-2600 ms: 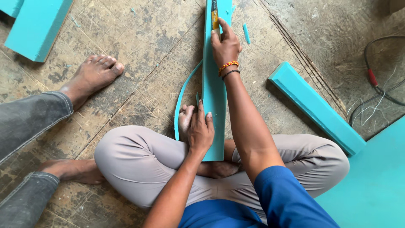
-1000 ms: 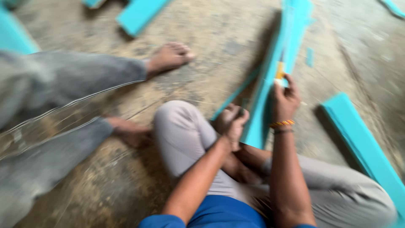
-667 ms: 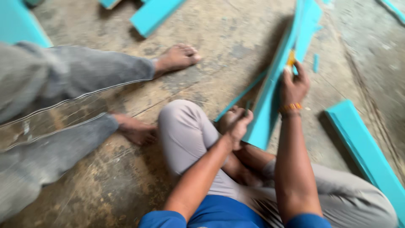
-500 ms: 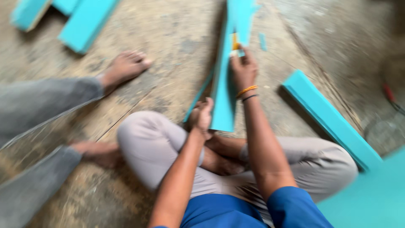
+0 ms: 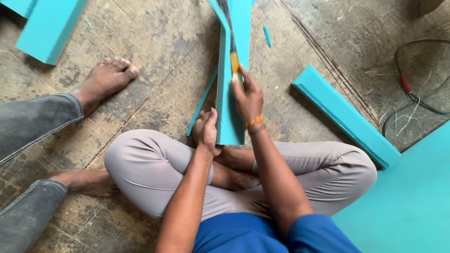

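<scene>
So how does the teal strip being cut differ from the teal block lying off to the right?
The teal strip is thin, flat and partly split, with a sliver peeling off its left edge; the teal block is thicker, box-like and whole. The strip lies between the left hand and the right hand, which holds a yellow cutter; the block lies untouched, angled on the floor. Both share the same teal colour.

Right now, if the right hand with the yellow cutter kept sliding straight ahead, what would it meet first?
Only more of the teal board: the right hand points the yellow cutter up along it toward the picture's top edge. Nothing else seems to lie in that line, though depth is unclear.
</scene>
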